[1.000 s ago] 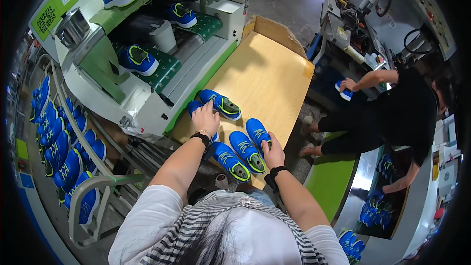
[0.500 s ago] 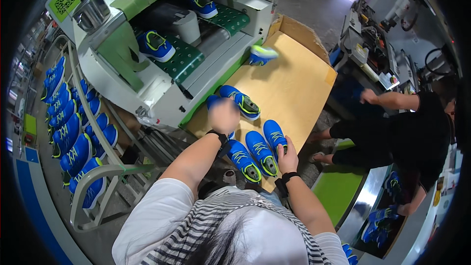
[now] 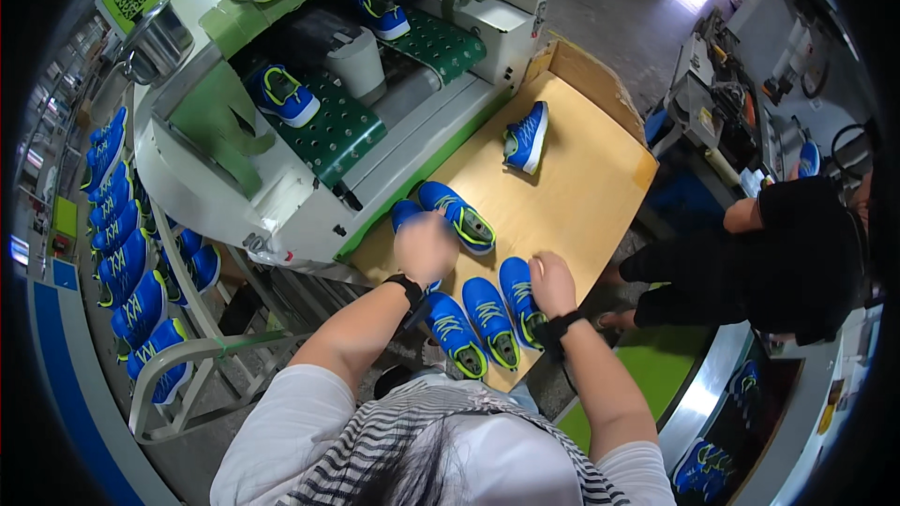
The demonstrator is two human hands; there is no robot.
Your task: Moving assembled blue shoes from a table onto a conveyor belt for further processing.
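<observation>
A person (image 3: pixel 497 459) in a white top stood over a wooden board (image 3: pixel 600 164). Their left hand (image 3: pixel 427 248), blurred, covered much of a blue shoe (image 3: pixel 404 213); I couldn't make out its grip. Another shoe (image 3: pixel 453 208) lay just beside it. The right hand (image 3: pixel 553 283) was at the outermost of three blue shoes (image 3: pixel 487 317) lined up side by side. Farther out, a lone shoe (image 3: pixel 529 141) lay well apart. Behind the board's left edge, two shoes sat on a machine's (image 3: pixel 295 211) green belts (image 3: pixel 342 145). A co-worker (image 3: pixel 750 267) in black stood off to the right.
</observation>
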